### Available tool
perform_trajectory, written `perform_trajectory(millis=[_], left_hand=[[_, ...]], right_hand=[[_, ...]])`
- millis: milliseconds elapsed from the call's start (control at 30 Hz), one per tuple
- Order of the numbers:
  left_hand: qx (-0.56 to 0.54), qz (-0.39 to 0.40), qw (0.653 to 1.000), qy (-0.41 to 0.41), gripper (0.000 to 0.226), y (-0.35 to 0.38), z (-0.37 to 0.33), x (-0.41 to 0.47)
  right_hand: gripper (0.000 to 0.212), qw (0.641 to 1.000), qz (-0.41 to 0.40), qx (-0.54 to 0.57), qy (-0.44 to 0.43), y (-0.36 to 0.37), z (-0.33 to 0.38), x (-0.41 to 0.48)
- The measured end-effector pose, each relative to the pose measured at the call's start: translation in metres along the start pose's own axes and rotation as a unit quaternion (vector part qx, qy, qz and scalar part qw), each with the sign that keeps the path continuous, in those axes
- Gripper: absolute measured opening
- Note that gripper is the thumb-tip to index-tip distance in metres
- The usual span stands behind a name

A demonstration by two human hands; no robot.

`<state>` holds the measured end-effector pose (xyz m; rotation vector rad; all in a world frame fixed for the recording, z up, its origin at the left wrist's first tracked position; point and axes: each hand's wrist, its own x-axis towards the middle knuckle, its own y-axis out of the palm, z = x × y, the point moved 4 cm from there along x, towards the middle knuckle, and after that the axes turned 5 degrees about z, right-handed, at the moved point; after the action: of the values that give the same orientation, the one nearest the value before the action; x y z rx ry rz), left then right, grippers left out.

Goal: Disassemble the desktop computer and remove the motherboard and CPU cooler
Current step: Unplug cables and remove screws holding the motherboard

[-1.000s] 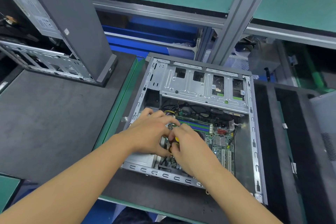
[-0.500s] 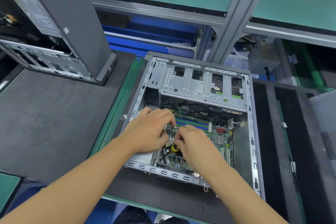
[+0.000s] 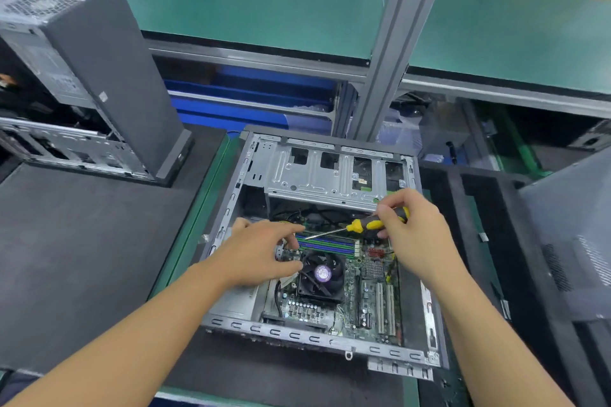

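An open grey computer case [image 3: 426, 314] lies flat in front of me. Inside it sits the green motherboard [image 3: 370, 304] with a black CPU cooler fan [image 3: 322, 274] at its left middle. My right hand [image 3: 413, 235] grips a yellow and black screwdriver [image 3: 367, 225], whose shaft points left over the memory slots toward my left hand. My left hand [image 3: 261, 254] hovers by the cooler's upper left corner, fingers curled over the board; whether they pinch anything is hidden.
A silver drive cage [image 3: 324, 175] spans the far end of the case. Another grey computer tower [image 3: 109, 76] stands on the dark mat [image 3: 82, 258] at the left. Black foam trays [image 3: 489, 241] lie to the right, and an aluminium post [image 3: 393, 43] rises behind the case.
My right hand has lifted up and to the right, bringing the screwdriver into plain sight. The cooler fan, covered before, now shows. My left hand has stayed near the cooler's corner.
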<state>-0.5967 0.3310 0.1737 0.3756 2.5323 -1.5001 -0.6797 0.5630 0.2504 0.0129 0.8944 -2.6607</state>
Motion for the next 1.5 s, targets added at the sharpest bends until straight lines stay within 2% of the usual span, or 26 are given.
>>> perform_trajectory(millis=[167,233,333,400,500,633,733,967,1067,1167,1233,1367,1500], left_hand=[[-0.179,-0.041,0.983,-0.007,0.061,-0.001,-0.012,0.008],[-0.152,-0.042,0.987,-0.007,0.054,0.0,-0.012,0.01],[-0.035,-0.043,0.998,-0.016,0.032,-0.002,-0.005,0.016],[-0.018,-0.058,0.998,-0.031,0.02,-0.008,0.001,0.019],[-0.002,-0.063,0.995,-0.071,0.018,-0.013,0.007,0.022],[0.079,-0.013,0.99,-0.115,0.019,-0.01,0.011,0.027],[0.061,0.007,0.986,-0.154,0.019,-0.012,0.015,0.035],[0.022,0.163,0.964,-0.209,0.026,-0.01,0.026,0.057],[0.016,0.196,0.959,-0.206,0.031,-0.013,0.031,0.067],[0.059,0.26,0.946,-0.183,0.035,-0.008,0.028,0.071],[0.043,0.293,0.941,-0.161,0.036,-0.007,0.022,0.072],[-0.007,0.348,0.929,-0.128,0.043,-0.009,0.018,0.067],[-0.009,0.396,0.91,-0.119,0.034,-0.003,0.024,0.066]], right_hand=[[0.012,0.998,-0.033,0.042,0.023,-0.013,-0.009,-0.002],[0.012,0.997,-0.044,0.052,0.023,-0.018,-0.013,-0.004],[0.011,0.996,-0.061,0.061,0.028,-0.025,-0.02,-0.009],[0.011,0.995,-0.074,0.062,0.034,-0.029,-0.028,-0.012],[0.011,0.994,-0.082,0.059,0.051,-0.029,-0.04,-0.019],[0.012,0.994,-0.093,0.033,0.054,-0.023,-0.051,-0.023],[0.014,0.993,-0.094,0.03,0.058,-0.016,-0.054,-0.022],[0.014,0.992,-0.097,0.061,0.05,0.008,-0.052,-0.015],[0.015,0.994,-0.079,0.063,0.049,0.02,-0.052,-0.011],[0.012,0.993,-0.059,0.093,0.043,0.035,-0.047,-0.005],[0.011,0.994,-0.045,0.093,0.027,0.044,-0.041,-0.001],[0.008,0.999,-0.017,0.04,-0.014,0.06,-0.027,0.009],[0.005,0.998,0.043,-0.021,-0.037,0.081,-0.016,0.021]])
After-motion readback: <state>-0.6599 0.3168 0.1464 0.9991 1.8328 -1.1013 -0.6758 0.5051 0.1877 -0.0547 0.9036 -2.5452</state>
